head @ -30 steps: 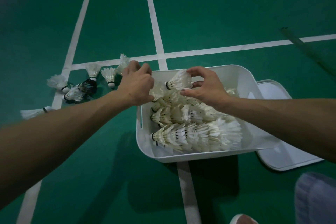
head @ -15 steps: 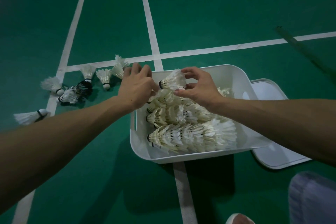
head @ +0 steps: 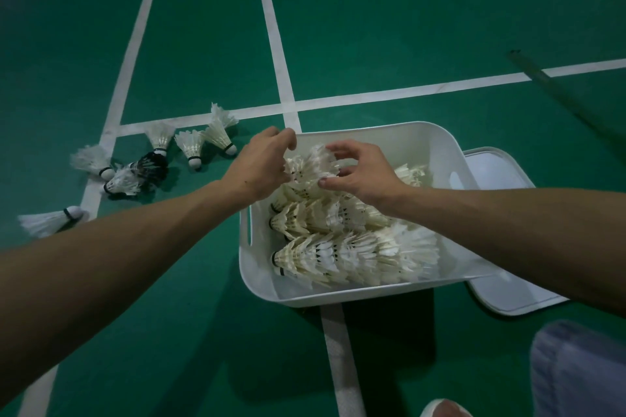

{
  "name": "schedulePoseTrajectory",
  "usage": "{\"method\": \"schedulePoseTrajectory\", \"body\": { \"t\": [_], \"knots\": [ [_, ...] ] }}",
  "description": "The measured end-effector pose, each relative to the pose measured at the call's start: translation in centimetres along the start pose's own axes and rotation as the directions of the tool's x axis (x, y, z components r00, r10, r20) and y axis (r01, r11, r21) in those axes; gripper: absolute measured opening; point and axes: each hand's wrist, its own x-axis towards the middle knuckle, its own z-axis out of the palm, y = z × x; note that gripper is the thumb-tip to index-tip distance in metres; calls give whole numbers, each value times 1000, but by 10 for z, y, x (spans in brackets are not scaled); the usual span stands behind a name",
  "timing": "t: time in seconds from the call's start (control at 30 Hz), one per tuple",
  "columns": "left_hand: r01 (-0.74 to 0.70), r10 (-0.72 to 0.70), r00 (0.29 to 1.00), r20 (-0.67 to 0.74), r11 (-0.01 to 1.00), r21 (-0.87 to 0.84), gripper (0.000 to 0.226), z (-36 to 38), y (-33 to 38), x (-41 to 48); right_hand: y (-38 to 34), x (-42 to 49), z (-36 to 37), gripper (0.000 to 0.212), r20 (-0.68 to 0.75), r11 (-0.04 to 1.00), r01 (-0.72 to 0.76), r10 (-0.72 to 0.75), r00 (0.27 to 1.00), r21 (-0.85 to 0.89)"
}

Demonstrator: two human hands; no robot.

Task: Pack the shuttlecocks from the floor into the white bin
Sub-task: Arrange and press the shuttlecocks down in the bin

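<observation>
The right hand [head: 359, 173] is gripping a feather shuttlecock [head: 311, 164] by its frilled skirt, with curved fingers on top and the thumb beneath. It is holding it over the far left part of the white bin [head: 257, 281]. The left hand [head: 261, 162] is meeting it from the left, back to the camera and fingers curled. Its palm side is hidden, so I cannot tell whether it is holding anything.

The bin is showing smooth, matte plastic, with rounded corners and a slot handle in its left wall. Inside, nested rows [head: 355, 257] of cream shuttlecocks are lying lengthwise, black-banded corks pointing left, their feather tips jagged and overlapping like scales. A flat, round-cornered white lid [head: 508, 288] is lying just beside the bin on the right.

Loose shuttlecocks [head: 191, 147] are lying on the smooth green floor [head: 372, 27] to the left of the bin. One is black [head: 152, 164] and a few are ragged.

Half a second ago the held shuttlecock's cork was showing in a gap between the hands. Now the hands are closing together, the cork is hidden and the feathers are brushing the left hand, lower against the top row. The loose ones are lying as before.
</observation>
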Motion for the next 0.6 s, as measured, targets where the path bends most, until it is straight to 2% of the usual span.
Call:
{"method": "schedulePoseTrajectory", "body": {
  "t": [0.1, 0.23, 0.4, 0.6],
  "knots": [
    [20, -21, 1000, 4, 1000, 10, 36, 3, -3, 1, 2, 0, 9, 71, -1, 999, -19, 19, 1000, -37],
    [5, -6, 1000, 13, 994, 105, 29, 5, -7, 2, -4, 2, 9, 71, -26, 989, -35, 31, 999, -147],
    [3, -8, 999, 34, 990, 138, 26, 1, -13, 3, -9, 7, 5, 78, -35, 987, -14, 8, 999, -158],
    [-60, 46, 997, 68, 974, 219, 25, -2, -17, 2, -13, 6, 29, 57, -23, 972, 55, -62, 998, -227]
  ]
}}
